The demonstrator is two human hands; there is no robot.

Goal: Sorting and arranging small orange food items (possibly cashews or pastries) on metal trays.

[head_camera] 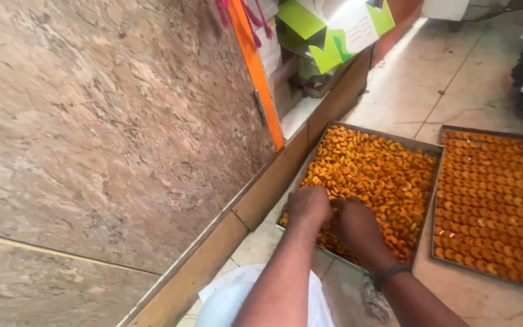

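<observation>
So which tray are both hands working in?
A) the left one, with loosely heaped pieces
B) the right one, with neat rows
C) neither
A: the left hand and right hand both rest in the heaped tray, not the neat tray.

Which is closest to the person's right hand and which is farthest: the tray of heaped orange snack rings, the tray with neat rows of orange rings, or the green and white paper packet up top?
1. Tray of heaped orange snack rings: the right hand is in it.
2. Tray of neatly rowed orange rings: alongside, to the right.
3. Green and white paper packet: top of the view, by the wall.
</observation>
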